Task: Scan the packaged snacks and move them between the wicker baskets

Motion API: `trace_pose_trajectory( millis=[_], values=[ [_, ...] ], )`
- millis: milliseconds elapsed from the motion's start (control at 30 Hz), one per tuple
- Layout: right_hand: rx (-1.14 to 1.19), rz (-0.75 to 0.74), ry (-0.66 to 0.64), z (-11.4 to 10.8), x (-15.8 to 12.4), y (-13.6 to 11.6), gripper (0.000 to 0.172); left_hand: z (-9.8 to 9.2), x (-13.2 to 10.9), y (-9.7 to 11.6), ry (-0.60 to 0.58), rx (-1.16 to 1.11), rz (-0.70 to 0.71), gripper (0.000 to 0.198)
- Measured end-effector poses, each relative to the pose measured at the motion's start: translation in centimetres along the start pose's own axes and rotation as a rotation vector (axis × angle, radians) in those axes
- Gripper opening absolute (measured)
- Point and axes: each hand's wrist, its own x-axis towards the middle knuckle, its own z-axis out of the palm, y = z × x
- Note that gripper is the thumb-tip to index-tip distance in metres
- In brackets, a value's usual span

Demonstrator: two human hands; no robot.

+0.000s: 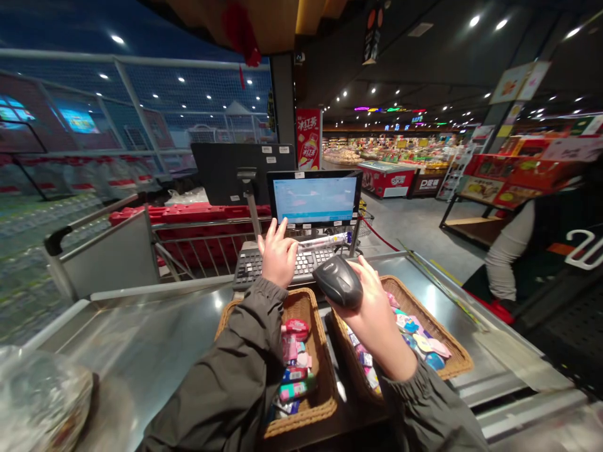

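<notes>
My left hand (277,252) is held over the left part of a black keyboard (308,258), fingers apart and pointing up toward the lit monitor (315,198). I cannot tell whether its fingertips touch the screen's lower edge. My right hand (372,314) grips a black handheld barcode scanner (338,280), its rounded head turned left over the keyboard's right side. A slim clear tube-shaped pack (325,240) with a blue end lies along the back of the keyboard, close to my left thumb. Below my forearms stand two wicker baskets, a left basket (325,376) and a right basket (455,367).
Small colourful packs (294,358) fill part of the left basket. A metal counter (164,326) spreads to both sides, with a clear plastic bag (42,395) at near left. A second screen (226,176) stands behind. At right, a person's light trouser leg (509,251) shows.
</notes>
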Motion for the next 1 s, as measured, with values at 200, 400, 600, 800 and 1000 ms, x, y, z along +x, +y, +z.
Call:
trace_pose_trajectory(
  millis=[200,400,600,800,1000],
  values=[
    [-0.03,0.024,0.033,-0.1,-0.5,0.2,0.041,-0.3,-1.0,-1.8,-0.027,-0.004,-0.013,0.027],
    [-0.051,0.005,0.072,0.4,-1.1,1.2,0.04,-0.5,-3.9,-5.1,-0.148,0.032,-0.072,0.028],
    [-0.037,-0.01,0.038,1.9,-0.6,1.3,0.038,-0.6,-6.1,-7.4,-0.303,0.076,-0.185,0.028],
    [0.005,-0.016,-0.013,3.5,-0.7,0.6,0.033,0.6,-9.8,-9.9,-0.484,0.153,-0.254,0.031],
    [0.062,0.011,-0.035,4.4,-0.7,-0.6,0.03,1.3,-13.2,-12.2,-0.683,0.357,-0.276,0.023]
  ],
)
